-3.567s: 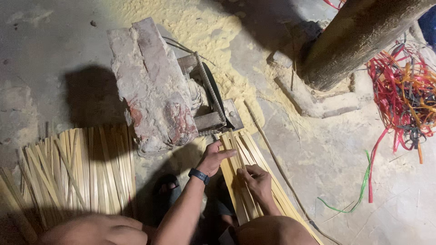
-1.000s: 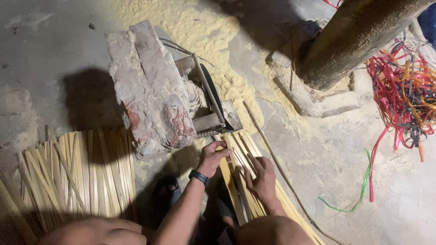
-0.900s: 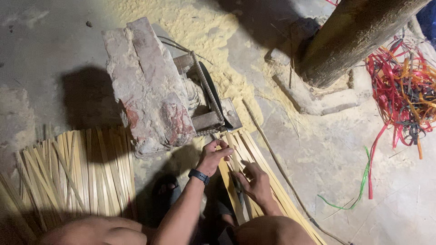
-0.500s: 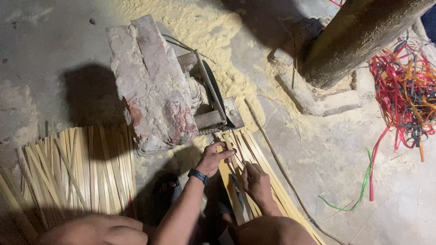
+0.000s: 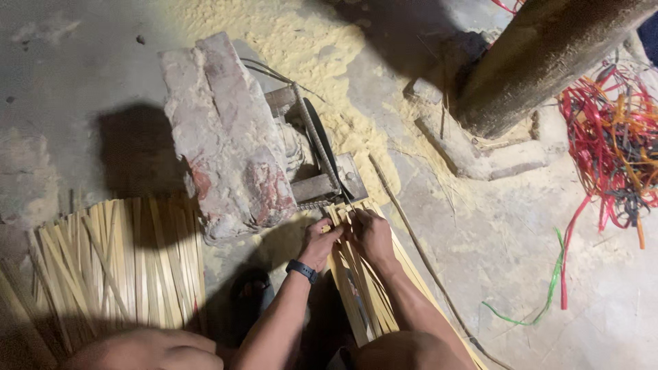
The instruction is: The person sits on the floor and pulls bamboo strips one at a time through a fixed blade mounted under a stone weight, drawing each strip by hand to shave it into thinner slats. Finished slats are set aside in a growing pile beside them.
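A rough grey concrete floor (image 5: pixel 82 75) fills the view, dusted across its upper middle with a wide spread of pale yellow sawdust (image 5: pixel 329 55). At the upper right a thick wooden post (image 5: pixel 541 62) rises at a slant from broken concrete chunks (image 5: pixel 473 154) at its foot, and just right of it lies a tangle of red and orange plastic strips (image 5: pixel 617 144), with one green strip (image 5: pixel 541 301) trailing loose on the floor below. Left of centre a big weathered stone block (image 5: pixel 219 137), stained reddish on its lower face, lies tilted on the floor and casts a dark shadow to its left. Against the block's right side sits a small wood-and-metal cutting rig (image 5: pixel 319 161) — a dark curved blade and a ribbed rod over a wooden base. At the lower left a broad fan of split bamboo slats (image 5: pixel 116 267) lies flat, well apart from the hands. A second bundle of bamboo slats (image 5: pixel 363 294) runs from the rig's lower edge toward the person's knees, and a single thin stick (image 5: pixel 418 253) lies just to its right. The left hand (image 5: pixel 321 241), with a dark band at the wrist, and the right hand (image 5: pixel 370 234) are pressed close side by side on the top end of this bundle, fingers curled down and pinching the slat ends right at the foot of the blade.
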`<state>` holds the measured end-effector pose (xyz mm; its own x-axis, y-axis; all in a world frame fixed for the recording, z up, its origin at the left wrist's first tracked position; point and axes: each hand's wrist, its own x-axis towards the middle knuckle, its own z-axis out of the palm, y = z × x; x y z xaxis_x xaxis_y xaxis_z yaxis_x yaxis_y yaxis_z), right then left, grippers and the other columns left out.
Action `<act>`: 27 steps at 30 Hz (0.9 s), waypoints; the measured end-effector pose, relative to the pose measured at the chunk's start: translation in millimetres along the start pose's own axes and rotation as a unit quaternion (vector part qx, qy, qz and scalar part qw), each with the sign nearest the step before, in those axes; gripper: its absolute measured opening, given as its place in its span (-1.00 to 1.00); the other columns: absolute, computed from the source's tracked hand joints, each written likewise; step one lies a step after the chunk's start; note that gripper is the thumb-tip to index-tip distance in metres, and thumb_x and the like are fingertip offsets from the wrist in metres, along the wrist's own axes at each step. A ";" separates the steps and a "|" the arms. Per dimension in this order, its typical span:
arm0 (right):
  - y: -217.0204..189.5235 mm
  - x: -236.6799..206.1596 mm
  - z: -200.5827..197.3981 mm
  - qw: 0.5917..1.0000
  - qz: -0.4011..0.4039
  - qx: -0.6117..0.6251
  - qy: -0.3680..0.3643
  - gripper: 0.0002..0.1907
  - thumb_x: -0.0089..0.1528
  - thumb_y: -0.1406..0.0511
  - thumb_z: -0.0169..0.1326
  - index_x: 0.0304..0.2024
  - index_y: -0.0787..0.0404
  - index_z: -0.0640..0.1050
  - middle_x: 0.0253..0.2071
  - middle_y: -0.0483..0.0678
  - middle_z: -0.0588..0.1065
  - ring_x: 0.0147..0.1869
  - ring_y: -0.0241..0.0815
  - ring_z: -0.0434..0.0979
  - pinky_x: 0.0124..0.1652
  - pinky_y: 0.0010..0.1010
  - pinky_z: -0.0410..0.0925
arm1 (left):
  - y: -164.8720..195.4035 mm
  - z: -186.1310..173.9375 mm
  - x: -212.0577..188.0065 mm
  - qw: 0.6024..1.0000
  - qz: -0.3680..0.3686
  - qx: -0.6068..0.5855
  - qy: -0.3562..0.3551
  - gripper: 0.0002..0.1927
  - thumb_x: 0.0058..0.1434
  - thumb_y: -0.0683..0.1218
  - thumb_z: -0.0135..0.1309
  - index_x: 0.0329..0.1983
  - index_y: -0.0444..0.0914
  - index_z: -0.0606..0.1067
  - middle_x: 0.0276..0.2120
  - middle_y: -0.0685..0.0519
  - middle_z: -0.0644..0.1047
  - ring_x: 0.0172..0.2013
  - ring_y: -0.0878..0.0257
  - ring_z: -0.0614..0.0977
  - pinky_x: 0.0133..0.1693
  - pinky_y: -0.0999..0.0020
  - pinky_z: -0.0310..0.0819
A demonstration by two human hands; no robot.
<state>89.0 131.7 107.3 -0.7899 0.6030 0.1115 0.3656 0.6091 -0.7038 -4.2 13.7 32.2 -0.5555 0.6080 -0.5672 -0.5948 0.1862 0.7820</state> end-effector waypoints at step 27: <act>-7.9 -38.0 -29.7 0.998 0.001 -0.067 0.001 -0.73 0.15 0.44 0.10 -0.09 0.27 0.63 -0.40 0.14 0.55 -0.46 0.14 0.56 -0.41 -0.10 0.42 | 8.0 2.1 3.3 0.985 -0.043 -0.157 -0.062 -0.72 0.18 -0.18 0.29 -0.08 -0.29 0.49 -0.27 0.02 0.60 -0.36 0.33 0.52 -0.42 0.39 0.33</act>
<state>130.7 119.2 129.4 -0.7886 0.6047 0.1112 0.4298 0.6716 -0.6035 -9.5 18.8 37.1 -0.4320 0.6938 -0.5763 -0.7971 0.0052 0.6038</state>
